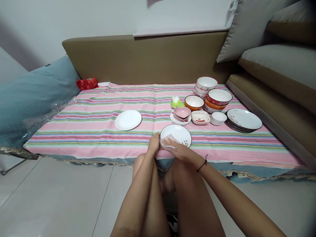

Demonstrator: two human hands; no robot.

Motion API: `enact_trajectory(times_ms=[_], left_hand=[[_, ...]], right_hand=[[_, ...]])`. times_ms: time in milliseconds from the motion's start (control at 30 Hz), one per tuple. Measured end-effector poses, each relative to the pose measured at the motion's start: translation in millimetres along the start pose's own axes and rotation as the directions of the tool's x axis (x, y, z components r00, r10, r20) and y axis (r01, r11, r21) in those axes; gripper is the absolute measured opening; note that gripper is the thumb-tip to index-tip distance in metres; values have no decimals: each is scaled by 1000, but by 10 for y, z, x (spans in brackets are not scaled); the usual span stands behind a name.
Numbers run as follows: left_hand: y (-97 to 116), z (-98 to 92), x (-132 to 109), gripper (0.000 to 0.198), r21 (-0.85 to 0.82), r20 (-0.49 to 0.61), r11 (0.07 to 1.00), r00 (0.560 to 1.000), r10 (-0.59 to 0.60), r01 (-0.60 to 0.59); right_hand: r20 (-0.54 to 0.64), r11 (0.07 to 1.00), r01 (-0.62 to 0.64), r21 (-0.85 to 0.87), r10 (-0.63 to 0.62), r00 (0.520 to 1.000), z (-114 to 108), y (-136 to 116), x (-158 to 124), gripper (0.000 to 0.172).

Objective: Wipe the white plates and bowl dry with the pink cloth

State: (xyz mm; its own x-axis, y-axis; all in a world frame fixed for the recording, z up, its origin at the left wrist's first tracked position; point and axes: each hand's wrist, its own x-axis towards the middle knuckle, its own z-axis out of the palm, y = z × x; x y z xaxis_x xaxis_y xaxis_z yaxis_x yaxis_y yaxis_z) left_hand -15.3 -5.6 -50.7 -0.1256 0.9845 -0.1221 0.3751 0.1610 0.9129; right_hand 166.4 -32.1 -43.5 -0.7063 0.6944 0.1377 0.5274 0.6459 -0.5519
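A white plate with small flower marks [179,133] lies near the front edge of the striped cloth [100,137]. My left hand [154,144] is closed on the plate's near left rim. My right hand [179,151] presses a white cloth or tissue [167,141] onto the plate's near part, fingers wrapped over it. A dark band sits on my right wrist. My knees are below the hands.
A plain white plate [128,120] lies to the left. Behind are a pink heart dish [182,112], a square dish [201,117], small stacked saucers [218,118], stacked bowls [218,99], a plate stack [244,119], a green dish [177,102]. A teal cushion [29,96] lies at left.
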Motion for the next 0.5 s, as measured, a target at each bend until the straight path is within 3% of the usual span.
enact_trajectory(times_ms=[100, 233, 333, 500], left_hand=[[13, -1, -22, 29, 38, 21, 999, 1000, -17, 16], [41, 18, -48, 45, 82, 12, 997, 1000, -4, 3], [47, 25, -48, 46, 76, 43, 997, 999, -1, -2], [31, 27, -45, 45, -36, 129, 997, 989, -68, 73]], right_hand=[[-20, 1000, -15, 13, 15, 1000, -126, -96, -382, 46], [-63, 973, -150, -176, 141, 988, -195, 7, -688, 46], [-92, 921, -224, -320, 205, 974, -164, 199, -648, 47], [-225, 833, -370, -411, 300, 927, -16, 427, -229, 54]])
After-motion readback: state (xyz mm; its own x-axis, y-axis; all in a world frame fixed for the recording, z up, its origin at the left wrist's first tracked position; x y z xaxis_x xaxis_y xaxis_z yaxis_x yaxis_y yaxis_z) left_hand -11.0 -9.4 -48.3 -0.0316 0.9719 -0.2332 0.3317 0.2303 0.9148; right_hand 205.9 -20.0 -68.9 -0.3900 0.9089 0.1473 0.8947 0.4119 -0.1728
